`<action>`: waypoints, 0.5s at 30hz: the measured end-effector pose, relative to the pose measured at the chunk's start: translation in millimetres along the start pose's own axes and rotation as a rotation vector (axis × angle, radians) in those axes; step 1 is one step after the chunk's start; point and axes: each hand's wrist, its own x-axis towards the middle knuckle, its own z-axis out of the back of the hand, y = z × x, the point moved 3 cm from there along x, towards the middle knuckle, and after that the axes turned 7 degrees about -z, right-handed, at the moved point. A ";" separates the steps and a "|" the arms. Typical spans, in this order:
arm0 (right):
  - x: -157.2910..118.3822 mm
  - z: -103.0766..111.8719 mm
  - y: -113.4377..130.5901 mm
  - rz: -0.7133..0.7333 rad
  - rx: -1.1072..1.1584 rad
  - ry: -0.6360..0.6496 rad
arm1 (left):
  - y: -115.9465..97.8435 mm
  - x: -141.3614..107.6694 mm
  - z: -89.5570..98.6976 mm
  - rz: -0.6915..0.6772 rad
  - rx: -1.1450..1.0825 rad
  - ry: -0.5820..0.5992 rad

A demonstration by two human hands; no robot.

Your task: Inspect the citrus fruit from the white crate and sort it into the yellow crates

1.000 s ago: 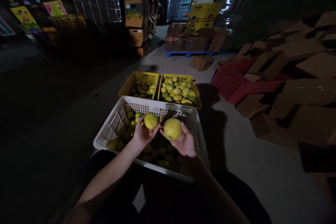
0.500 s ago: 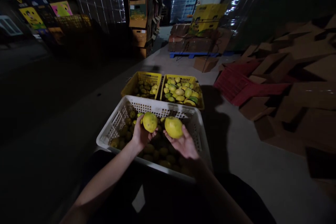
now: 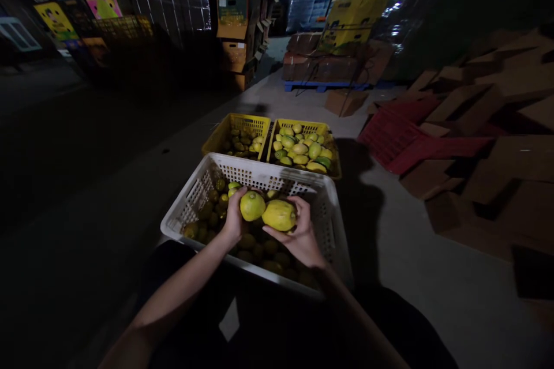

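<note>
**Yellow-green fruit in each hand, side by side over the white crate!**

The left hand point(image 3: 234, 218) has its grip curled round the rounder fruit point(image 3: 253, 206), thumb and fingers hugging its outer side. The right hand point(image 3: 305, 239) cups the longer fruit point(image 3: 279, 215), fingers bent over the top, thumb tucked beneath. Neither grip is spread, and the two pieces look to be touching, right above the middle of the white crate point(image 3: 277, 168).

Down inside that crate, more fruit point(image 3: 246, 242) lies in shadow, thickest along the left and near sides; how deep it goes, I cannot tell. Just beyond the far rim, two yellow crates stand next to each other. The right yellow crate point(image 3: 334, 157) is well stocked, its pile point(image 3: 300, 149) bright yellow and green. The left yellow crate point(image 3: 214, 138) holds a lower, darker layer point(image 3: 242, 139). So there's fruit in all three, plus the pair in hand!

Now the edges: the white crate's walls ring both hands, its near rim running under the forearms, its far rim close to the yellow crates, with hardly a gap there. Above the rim the air looks free. Bare floor point(image 3: 407, 230) opens to the right of the white crate, out to a tipped red crate point(image 3: 385, 132) and heaped cardboard boxes point(image 3: 523, 155); darker floor spreads to its left.
</note>
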 end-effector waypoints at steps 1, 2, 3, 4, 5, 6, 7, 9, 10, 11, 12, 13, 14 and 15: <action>-0.4 0.2 -1.9 0.037 -0.038 -0.010 | -1.2 -1.0 -0.5 -0.027 0.027 0.040; -0.8 0.3 -3.4 0.072 -0.073 -0.016 | -2.6 -2.3 -0.9 -0.046 0.055 0.081; -1.2 0.4 -4.2 0.106 -0.107 -0.023 | -4.1 -3.8 -1.2 -0.062 0.083 0.114; -1.5 0.4 -4.6 0.136 -0.141 -0.029 | -5.5 -5.2 -1.2 -0.073 0.106 0.132; -1.8 0.6 -4.7 0.163 -0.173 -0.037 | -6.6 -6.6 -0.8 -0.078 0.123 0.135; -2.1 0.8 -4.6 0.189 -0.200 -0.047 | -7.2 -7.7 0.1 -0.079 0.129 0.124; -2.2 1.1 -4.4 0.215 -0.224 -0.057 | -7.4 -8.5 1.2 -0.075 0.126 0.107; -2.4 2.0 -3.8 0.267 -0.254 -0.081 | -6.4 -9.5 3.6 -0.058 0.102 0.080; -2.4 2.5 -3.2 0.294 -0.260 -0.093 | -5.7 -9.7 4.7 -0.051 0.091 0.076; -2.4 3.1 -2.6 0.318 -0.262 -0.100 | -5.1 -9.7 5.8 -0.050 0.084 0.075; -2.3 3.6 -1.7 0.340 -0.264 -0.102 | -4.7 -9.6 6.8 -0.055 0.083 0.076; -2.1 4.1 -0.7 0.359 -0.269 -0.100 | -4.5 -9.3 7.6 -0.064 0.088 0.081; -1.9 4.6 0.5 0.378 -0.279 -0.095 | -4.6 -8.9 8.1 -0.078 0.103 0.092; -1.8 5.0 1.8 0.397 -0.294 -0.085 | -4.9 -8.2 8.3 -0.098 0.129 0.110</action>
